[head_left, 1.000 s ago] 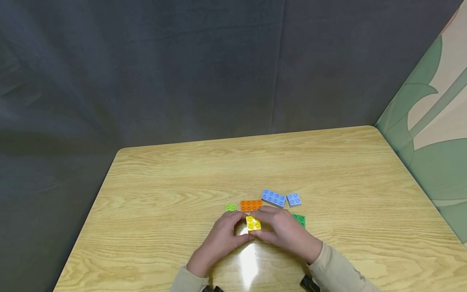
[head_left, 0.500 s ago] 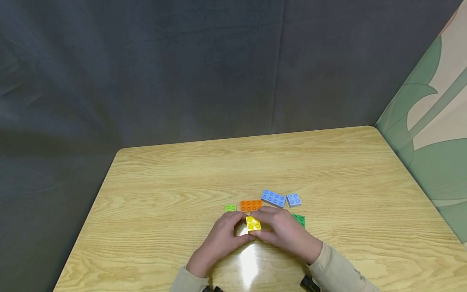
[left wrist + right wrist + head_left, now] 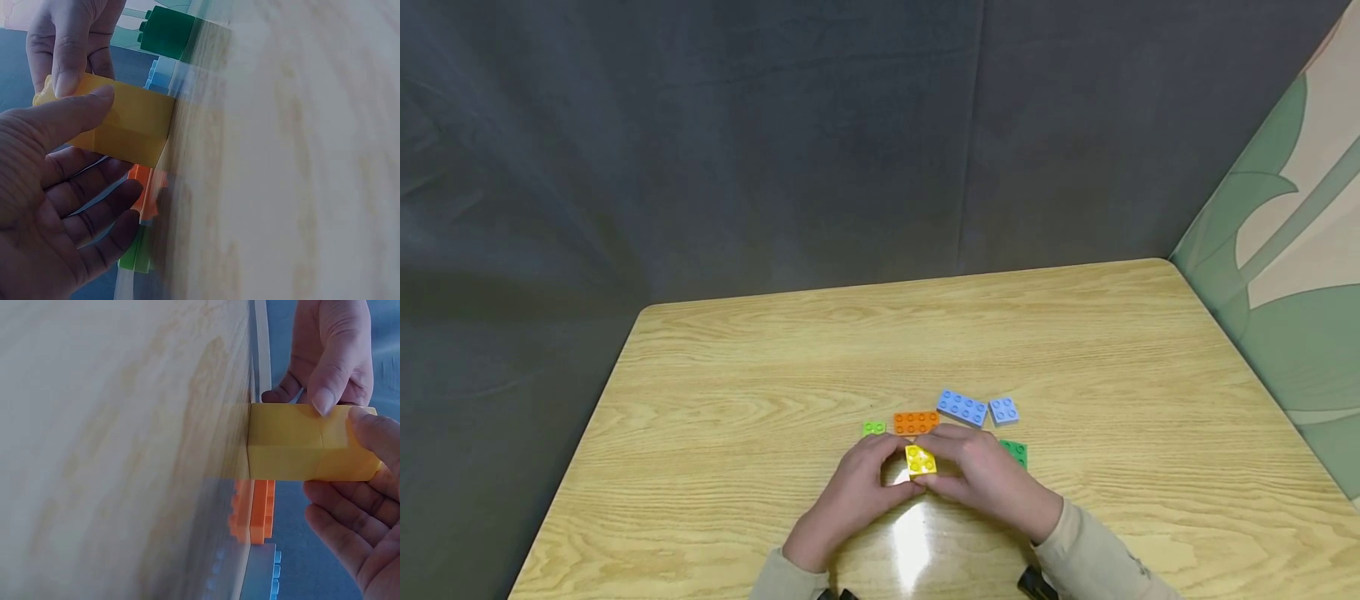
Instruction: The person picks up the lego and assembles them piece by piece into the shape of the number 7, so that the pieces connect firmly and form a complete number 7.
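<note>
A yellow toy brick stack [image 3: 921,460], two bricks high by the seam across its side, stands upright on the table between both hands. Studs show on its top in the head view. My left hand [image 3: 859,482] holds the stack from the left, its thumb across the side near the seam in the left wrist view. From the right, my right hand [image 3: 988,477] pinches the upper brick between thumb and fingers. The right wrist view shows the stack [image 3: 300,444] with its base at the tabletop and both thumbs on its near face.
Beyond the hands lie a lime green brick [image 3: 874,427], an orange brick [image 3: 916,423], a long blue brick [image 3: 962,407] and a small blue brick [image 3: 1003,411]. A green brick [image 3: 1016,452] sits partly hidden behind the right hand. The wooden table [image 3: 737,375] meets a dark curtain.
</note>
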`<action>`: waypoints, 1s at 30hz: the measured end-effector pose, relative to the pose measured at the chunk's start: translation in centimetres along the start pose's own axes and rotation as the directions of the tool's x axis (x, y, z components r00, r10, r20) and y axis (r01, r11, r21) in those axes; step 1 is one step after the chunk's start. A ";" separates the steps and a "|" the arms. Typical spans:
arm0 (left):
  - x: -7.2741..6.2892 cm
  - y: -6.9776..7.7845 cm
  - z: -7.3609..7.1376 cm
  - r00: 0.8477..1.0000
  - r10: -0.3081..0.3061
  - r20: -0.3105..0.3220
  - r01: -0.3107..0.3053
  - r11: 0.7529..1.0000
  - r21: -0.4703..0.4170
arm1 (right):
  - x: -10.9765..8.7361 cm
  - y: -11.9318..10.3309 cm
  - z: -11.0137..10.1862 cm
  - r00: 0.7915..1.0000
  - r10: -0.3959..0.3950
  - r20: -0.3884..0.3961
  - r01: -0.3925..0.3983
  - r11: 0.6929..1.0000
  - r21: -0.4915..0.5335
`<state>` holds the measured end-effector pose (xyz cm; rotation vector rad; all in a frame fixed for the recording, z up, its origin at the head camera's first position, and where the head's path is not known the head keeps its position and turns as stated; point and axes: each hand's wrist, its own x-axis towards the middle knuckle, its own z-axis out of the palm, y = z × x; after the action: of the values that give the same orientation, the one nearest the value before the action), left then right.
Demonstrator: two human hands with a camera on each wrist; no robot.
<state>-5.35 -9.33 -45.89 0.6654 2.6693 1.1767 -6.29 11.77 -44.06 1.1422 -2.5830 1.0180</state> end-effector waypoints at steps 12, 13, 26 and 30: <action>0.0 0.3 -0.1 1.000 0.011 -0.017 -0.011 1.000 0.000 | 0.0 0.1 0.0 1.000 -0.018 -0.013 0.018 1.000 0.002; 0.0 0.4 0.0 1.000 0.014 -0.018 -0.014 1.000 0.000 | 0.0 0.1 0.0 1.000 -0.019 -0.013 0.019 1.000 0.003; 0.0 0.5 -0.1 0.999 0.024 -0.025 -0.024 1.000 0.003 | -0.1 0.1 0.1 1.000 -0.006 -0.013 0.006 1.000 0.000; 0.0 0.5 -0.1 0.999 0.022 -0.028 -0.022 1.000 0.008 | -0.2 0.1 0.1 1.000 -0.002 -0.011 0.002 1.000 -0.001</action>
<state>-5.24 -9.06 -45.47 0.6865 2.6976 1.1901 -6.21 11.82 -44.28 1.1356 -2.5732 1.0199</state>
